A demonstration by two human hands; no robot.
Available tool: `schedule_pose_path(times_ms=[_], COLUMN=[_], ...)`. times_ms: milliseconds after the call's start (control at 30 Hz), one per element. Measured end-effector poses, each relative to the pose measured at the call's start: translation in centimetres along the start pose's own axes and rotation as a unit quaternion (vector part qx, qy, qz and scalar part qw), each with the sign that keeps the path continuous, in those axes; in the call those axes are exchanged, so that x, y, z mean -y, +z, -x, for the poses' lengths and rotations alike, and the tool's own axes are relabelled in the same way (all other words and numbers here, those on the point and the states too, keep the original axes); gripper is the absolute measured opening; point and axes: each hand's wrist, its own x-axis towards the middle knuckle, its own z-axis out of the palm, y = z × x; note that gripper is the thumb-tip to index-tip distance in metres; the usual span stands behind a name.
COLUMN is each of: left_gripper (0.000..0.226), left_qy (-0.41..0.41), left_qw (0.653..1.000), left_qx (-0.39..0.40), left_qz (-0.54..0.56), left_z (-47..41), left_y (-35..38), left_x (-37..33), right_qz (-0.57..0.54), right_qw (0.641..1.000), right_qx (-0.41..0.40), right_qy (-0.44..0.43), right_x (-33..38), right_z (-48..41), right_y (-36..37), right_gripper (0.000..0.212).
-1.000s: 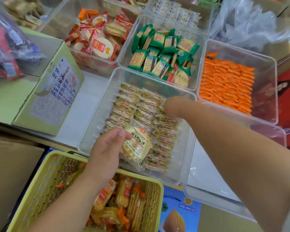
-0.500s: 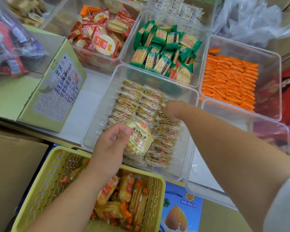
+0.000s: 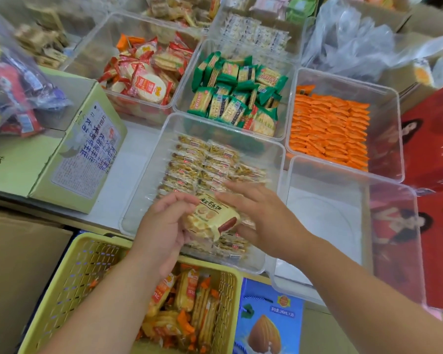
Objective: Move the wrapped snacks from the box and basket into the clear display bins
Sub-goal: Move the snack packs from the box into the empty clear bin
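Head: pale-yellow biscuit packet (image 3: 208, 216), red patch, pinched by left hand (image 3: 164, 227)

bright, even, diffuse light; source out of view. shadows faint and soft. pale sheen on crumpled plastic bag (image 3: 363, 39), white glints along rim of clear bin (image 3: 343, 172). wide-angle bending at edges. far-left snack bag (image 3: 13, 93) and top corners smeared by blur; print on yellow packet (image 3: 210, 215) at centre legible.
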Motion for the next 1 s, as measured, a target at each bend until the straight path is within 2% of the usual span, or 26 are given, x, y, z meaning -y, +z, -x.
schedule_pose_path(times_ms=[100, 167, 267, 333, 400, 433, 500, 533, 567, 633, 700, 767, 800, 900, 1000], left_gripper=[0.019, 0.030, 0.053, 0.052, 0.048, 0.052, 0.068, 0.073, 0.076, 0.085, 0.090, 0.089, 0.087, 0.083, 0.082], left_qy=[-0.037, -0.039, -0.003, 0.034, 0.101, 0.142, 0.197, 0.196, 0.179, 0.132, 0.110, 0.113, 0.117, 0.127, 0.125], left_qw=[0.998, 0.997, 0.992, 0.975, 0.935, 0.892, 0.770, 0.718, 0.688, 0.664, 0.656, 0.654, 0.650, 0.646, 0.641], left_qx=[0.046, 0.067, 0.053, 0.022, -0.020, -0.050, -0.116, -0.138, -0.149, -0.151, -0.144, -0.137, -0.138, -0.147, -0.151], left_qz=[0.032, 0.029, -0.112, -0.218, -0.339, -0.425, -0.596, -0.653, -0.687, -0.721, -0.733, -0.735, -0.738, -0.739, -0.743], left_z=[0.4, 0.5, 0.7, 0.8, 0.7, 0.5, 0.0, -0.2, -0.4, -0.6, -0.7, -0.8, -0.8, -1.0, -1.1], left_y=[0.7, 0.9, 0.9, 0.7, -0.2, -0.9, -2.4, -3.1, -3.8, -5.0, -5.5, -5.6, -5.6, -5.8, -5.8], left_x=[-0.1, -0.2, -0.2, -0.2, -0.3, -0.3, -0.4, -0.4, -0.3, 0.0, 0.5, 0.7, 0.7, 0.8, 0.9], right_qz=[-0.096, -0.179, -0.268, -0.305, -0.316, -0.303, -0.237, -0.189, -0.135, -0.020, 0.106, 0.226, 0.272, 0.336, 0.354], right_qw=[0.991, 0.975, 0.950, 0.937, 0.929, 0.929, 0.939, 0.946, 0.952, 0.965, 0.969, 0.959, 0.949, 0.925, 0.915], right_qx=[-0.092, -0.126, -0.145, -0.136, -0.140, -0.147, -0.165, -0.176, -0.187, -0.192, -0.163, -0.095, -0.053, 0.041, 0.095], right_qy=[-0.003, 0.028, 0.072, 0.105, 0.135, 0.155, 0.187, 0.196, 0.199, 0.179, 0.151, 0.143, 0.150, 0.170, 0.167], right_x=[0.2, 0.3, 0.4, 0.2, -0.5, -1.0, -1.8, -2.4, -2.8, -3.8, -4.5, -4.9, -4.9, -4.5, -4.1], right_z=[1.3, 1.8, 2.0, 1.9, 1.7, 1.5, 0.7, 0.1, -0.6, -2.1, -3.8, -5.5, -6.3, -8.4, -10.5], right_y=[-0.7, -1.1, -1.4, -1.6, -1.7, -1.9, -2.9, -3.4, -3.9, -5.1, -5.9, -6.4, -6.4, -5.9, -5.2], right_gripper=[0.049, 0.033, 0.020, 0.016, 0.023, 0.026, 0.027, 0.027, 0.026, 0.020, 0.011, 0.010, 0.016, 0.044, 0.051])
